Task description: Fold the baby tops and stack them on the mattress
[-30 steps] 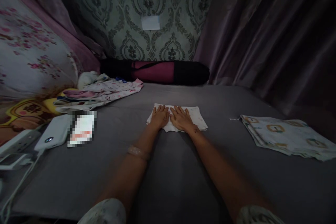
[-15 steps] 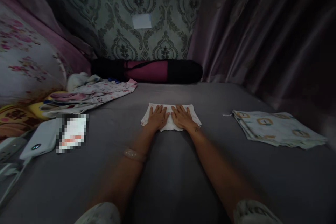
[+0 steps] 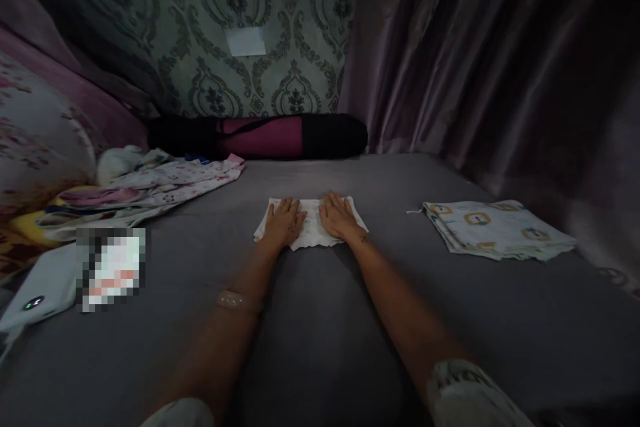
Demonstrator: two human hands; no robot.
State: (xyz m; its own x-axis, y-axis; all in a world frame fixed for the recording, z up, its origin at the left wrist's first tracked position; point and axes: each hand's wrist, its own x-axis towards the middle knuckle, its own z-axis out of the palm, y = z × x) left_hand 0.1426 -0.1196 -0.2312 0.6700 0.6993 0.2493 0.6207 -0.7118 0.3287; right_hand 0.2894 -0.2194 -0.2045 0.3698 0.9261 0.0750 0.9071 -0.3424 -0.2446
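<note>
A small white folded cloth (image 3: 311, 221) lies flat on the grey sheet (image 3: 320, 320) in front of me. It looks like a garment, but its exact kind cannot be made out. My left hand (image 3: 285, 221) rests palm down on its left half, fingers stretched out. On the right half lies my right hand (image 3: 341, 215), also flat with its fingers extended. A strip of the cloth shows between the two hands. Off to the right sits a folded printed cloth (image 3: 495, 227) with orange and green shapes, apart from both hands.
A pile of printed clothes (image 3: 165, 187) lies at the left. Nearer me are a white power bank (image 3: 43, 287) with a cable and a blurred-out item (image 3: 115, 270). A black and pink roll-shaped bag (image 3: 260, 137) lies along the wall. Purple curtains (image 3: 425, 47) hang at the right.
The view has turned slightly to the right, so everything appears shifted left. My hands are a little farther apart on the white cloth, still flat.
</note>
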